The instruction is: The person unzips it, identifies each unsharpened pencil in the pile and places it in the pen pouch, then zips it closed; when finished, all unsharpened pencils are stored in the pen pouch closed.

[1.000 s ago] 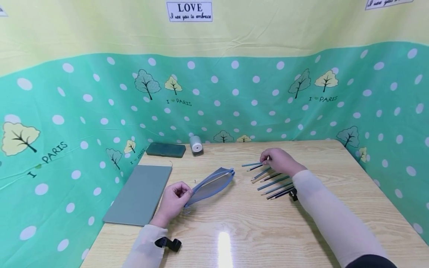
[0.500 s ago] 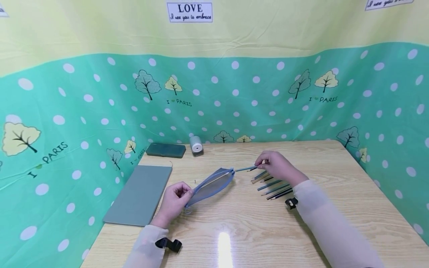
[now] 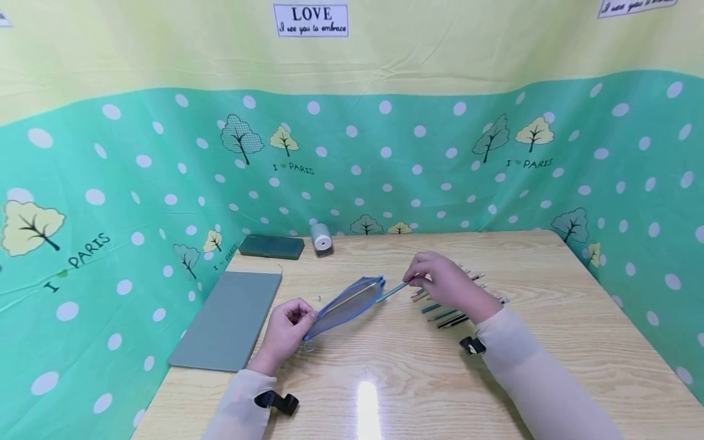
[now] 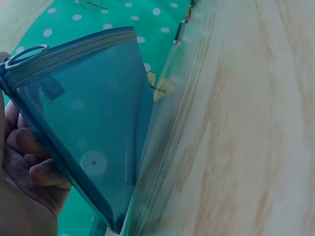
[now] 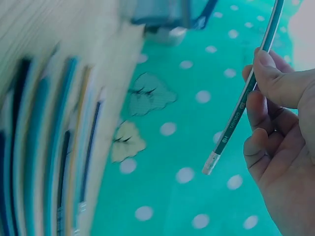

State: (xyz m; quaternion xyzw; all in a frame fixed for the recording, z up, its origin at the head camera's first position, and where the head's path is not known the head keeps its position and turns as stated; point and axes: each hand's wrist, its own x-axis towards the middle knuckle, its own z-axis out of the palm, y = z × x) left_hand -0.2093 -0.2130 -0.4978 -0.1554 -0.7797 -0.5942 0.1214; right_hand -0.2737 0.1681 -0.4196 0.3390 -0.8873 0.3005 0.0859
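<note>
One pencil (image 5: 231,123) is pinched between thumb and fingertips of the right hand (image 3: 440,284), its other end right at the mesh pouch (image 3: 352,308). The left hand (image 3: 286,333) pinches the pouch's opposite end, over the middle of the worktop (image 3: 440,379). Filling looks far from finished: a row of loose pencils (image 3: 431,308) is left toward the right edge. A pale stick along the pouch may be a pencil already in; mesh blurs it. Beyond, a grey board (image 3: 228,324) lies by the left edge.
</note>
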